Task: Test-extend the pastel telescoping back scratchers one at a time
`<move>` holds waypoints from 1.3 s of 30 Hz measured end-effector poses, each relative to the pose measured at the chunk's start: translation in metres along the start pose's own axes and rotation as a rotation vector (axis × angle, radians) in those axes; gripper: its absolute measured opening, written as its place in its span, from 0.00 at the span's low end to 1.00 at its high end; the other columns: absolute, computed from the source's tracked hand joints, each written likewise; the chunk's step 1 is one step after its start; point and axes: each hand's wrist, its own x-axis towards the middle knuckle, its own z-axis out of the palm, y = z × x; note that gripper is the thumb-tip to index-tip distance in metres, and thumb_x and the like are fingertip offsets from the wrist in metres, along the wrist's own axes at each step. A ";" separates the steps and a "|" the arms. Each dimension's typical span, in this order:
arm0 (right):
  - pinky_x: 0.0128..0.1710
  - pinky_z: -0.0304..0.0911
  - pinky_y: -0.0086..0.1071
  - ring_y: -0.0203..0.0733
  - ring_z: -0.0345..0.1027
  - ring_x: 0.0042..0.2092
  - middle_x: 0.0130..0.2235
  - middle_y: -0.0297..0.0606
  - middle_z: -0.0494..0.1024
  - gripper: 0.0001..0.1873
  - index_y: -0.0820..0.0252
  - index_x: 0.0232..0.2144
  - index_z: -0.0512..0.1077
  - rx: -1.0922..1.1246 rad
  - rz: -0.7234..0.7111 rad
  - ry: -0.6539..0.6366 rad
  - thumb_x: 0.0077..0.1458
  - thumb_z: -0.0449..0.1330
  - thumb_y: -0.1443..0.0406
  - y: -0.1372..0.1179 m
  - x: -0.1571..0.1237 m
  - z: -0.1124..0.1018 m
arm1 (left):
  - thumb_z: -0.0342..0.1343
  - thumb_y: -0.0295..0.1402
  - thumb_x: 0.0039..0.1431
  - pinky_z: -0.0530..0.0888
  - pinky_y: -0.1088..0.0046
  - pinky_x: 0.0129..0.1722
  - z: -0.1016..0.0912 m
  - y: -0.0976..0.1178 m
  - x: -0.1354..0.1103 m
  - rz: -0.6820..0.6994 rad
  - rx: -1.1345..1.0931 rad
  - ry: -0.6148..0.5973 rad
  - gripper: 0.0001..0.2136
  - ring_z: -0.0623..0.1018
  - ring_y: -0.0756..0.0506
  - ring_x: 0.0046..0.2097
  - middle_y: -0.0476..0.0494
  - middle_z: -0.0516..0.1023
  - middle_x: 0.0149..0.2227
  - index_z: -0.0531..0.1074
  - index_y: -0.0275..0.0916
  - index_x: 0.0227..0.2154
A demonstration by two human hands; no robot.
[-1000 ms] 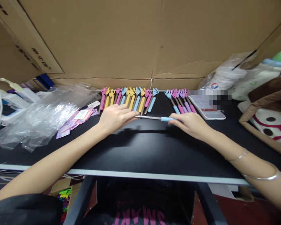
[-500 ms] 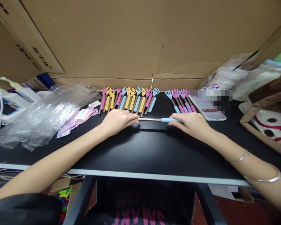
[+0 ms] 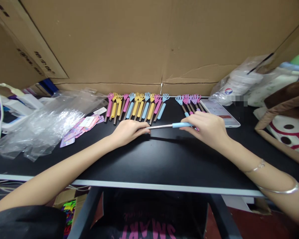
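Observation:
Between my hands, a back scratcher (image 3: 161,126) with a silver metal rod and a light-blue grip is held nearly level above the black table. My left hand (image 3: 131,132) is closed on the rod's left end, and its fingers hide that tip. Around the blue grip at the other end, my right hand (image 3: 208,127) is closed. Just behind my left hand lies a row of back scratchers (image 3: 137,108) with pink, yellow and blue hand-shaped heads. A smaller group of back scratchers (image 3: 189,104) in blue, pink and purple lies behind my right hand, which partly covers them.
Clear plastic bags (image 3: 47,119) and small printed cards (image 3: 82,127) are on the left, beside a white power strip (image 3: 17,109). To the right are a phone (image 3: 229,116), a bagged cup (image 3: 244,81) and a brown-handled bag (image 3: 289,126). A cardboard wall (image 3: 139,43) stands behind.
My right hand has risen slightly and turned, tilting the back scratcher's blue end up a little. My left hand has shifted slightly to the right, still on the rod.

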 end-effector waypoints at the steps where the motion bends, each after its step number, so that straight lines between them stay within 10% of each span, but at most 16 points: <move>1: 0.27 0.53 0.30 0.36 0.67 0.29 0.26 0.36 0.76 0.19 0.58 0.31 0.76 0.002 0.009 0.008 0.63 0.52 0.54 0.000 0.000 0.000 | 0.45 0.43 0.68 0.65 0.78 0.29 0.000 0.000 0.000 0.011 0.041 0.041 0.16 0.80 0.48 0.34 0.51 0.82 0.33 0.77 0.45 0.38; 11: 0.24 0.51 0.29 0.35 0.64 0.26 0.25 0.35 0.73 0.21 0.56 0.33 0.76 0.058 0.086 -0.003 0.62 0.51 0.50 0.000 -0.002 0.004 | 0.46 0.45 0.68 0.61 0.73 0.25 -0.011 0.004 -0.001 0.170 0.423 0.429 0.19 0.74 0.47 0.29 0.45 0.76 0.23 0.80 0.42 0.36; 39: 0.24 0.50 0.29 0.37 0.69 0.28 0.26 0.35 0.77 0.23 0.55 0.33 0.74 0.075 0.092 -0.089 0.63 0.48 0.49 0.011 -0.001 -0.005 | 0.46 0.42 0.67 0.66 0.76 0.28 -0.020 -0.009 0.001 0.132 0.386 0.180 0.16 0.79 0.47 0.34 0.45 0.82 0.33 0.77 0.44 0.44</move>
